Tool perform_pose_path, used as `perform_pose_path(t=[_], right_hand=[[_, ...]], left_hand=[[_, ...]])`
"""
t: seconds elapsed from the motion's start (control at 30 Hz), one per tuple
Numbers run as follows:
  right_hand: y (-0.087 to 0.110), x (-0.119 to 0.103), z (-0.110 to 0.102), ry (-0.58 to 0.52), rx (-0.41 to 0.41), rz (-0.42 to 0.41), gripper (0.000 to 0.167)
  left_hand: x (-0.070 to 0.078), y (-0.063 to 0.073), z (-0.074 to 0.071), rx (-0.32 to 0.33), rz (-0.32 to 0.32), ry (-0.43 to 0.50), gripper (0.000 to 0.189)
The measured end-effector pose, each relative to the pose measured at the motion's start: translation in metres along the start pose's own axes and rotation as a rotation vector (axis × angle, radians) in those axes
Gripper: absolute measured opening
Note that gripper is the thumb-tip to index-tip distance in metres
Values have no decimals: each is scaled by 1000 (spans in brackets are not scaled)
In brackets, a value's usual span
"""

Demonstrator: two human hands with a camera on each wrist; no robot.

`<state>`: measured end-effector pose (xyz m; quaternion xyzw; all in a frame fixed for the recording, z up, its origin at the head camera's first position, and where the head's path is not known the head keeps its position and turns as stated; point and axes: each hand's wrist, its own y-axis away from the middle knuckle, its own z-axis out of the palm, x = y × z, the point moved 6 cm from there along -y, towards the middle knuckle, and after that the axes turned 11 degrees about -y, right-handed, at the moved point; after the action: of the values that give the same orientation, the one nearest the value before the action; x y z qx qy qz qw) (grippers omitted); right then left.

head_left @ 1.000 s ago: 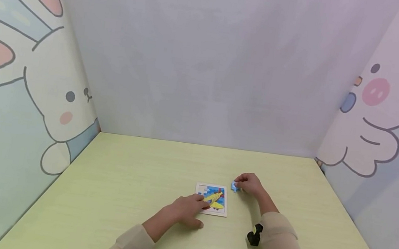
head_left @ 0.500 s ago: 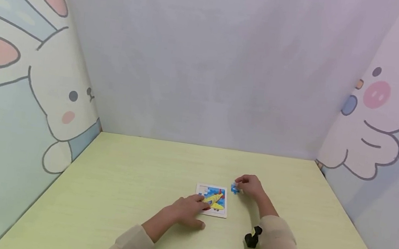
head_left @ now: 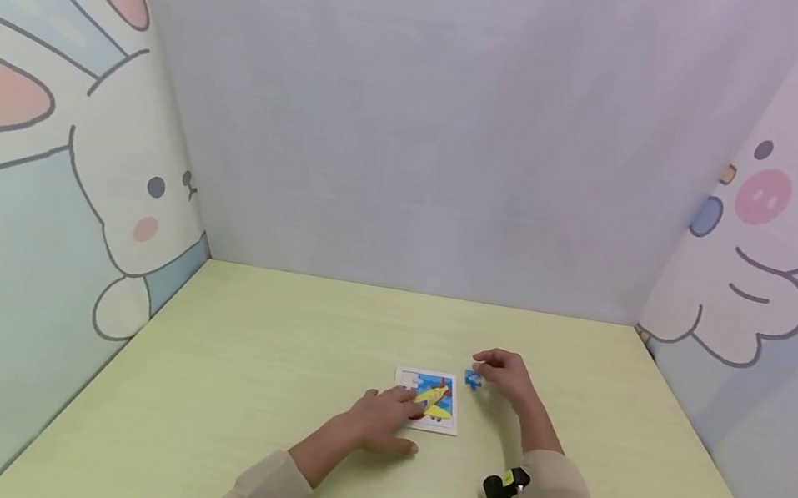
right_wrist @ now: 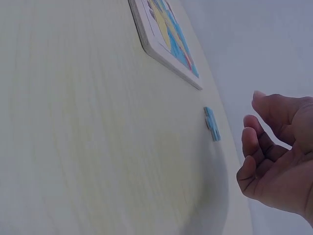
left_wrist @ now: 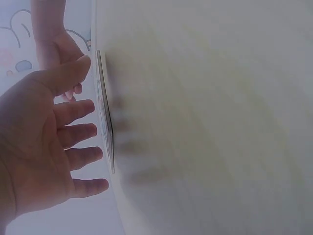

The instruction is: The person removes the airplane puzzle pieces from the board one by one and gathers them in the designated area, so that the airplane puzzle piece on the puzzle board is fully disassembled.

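We are observing a pale yellow table [head_left: 265, 349]. The left hand [head_left: 382, 422] is stretching its fingers out, gripping nothing. The right hand [head_left: 507, 376] is hovering, fingers loosely bent, also gripping nothing. The airplane puzzle [head_left: 434, 407] is lying flat beneath the left fingers; contact we are leaving undetermined. A blue piece [head_left: 473, 379] is lying just beside it, apart.

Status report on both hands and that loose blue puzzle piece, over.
Left hand spread over airplane puzzle. Right hand near blue piece, holding nothing. Blue piece lying on table, beside airplane puzzle. No obstacle visible between them.
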<state>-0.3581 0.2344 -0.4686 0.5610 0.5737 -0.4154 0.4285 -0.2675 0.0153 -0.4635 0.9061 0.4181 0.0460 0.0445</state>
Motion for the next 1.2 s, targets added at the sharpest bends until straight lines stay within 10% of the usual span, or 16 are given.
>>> perform_pose_path(t=[0.83,1.2], right_hand=[[-5,-26,52,61,-151,-129,19],[-8,-17,72,45,-250,-30,19]], left_hand=[[8,-18,8,-64,6,-99,69],[12,-17,6,-89,7,-110,70]])
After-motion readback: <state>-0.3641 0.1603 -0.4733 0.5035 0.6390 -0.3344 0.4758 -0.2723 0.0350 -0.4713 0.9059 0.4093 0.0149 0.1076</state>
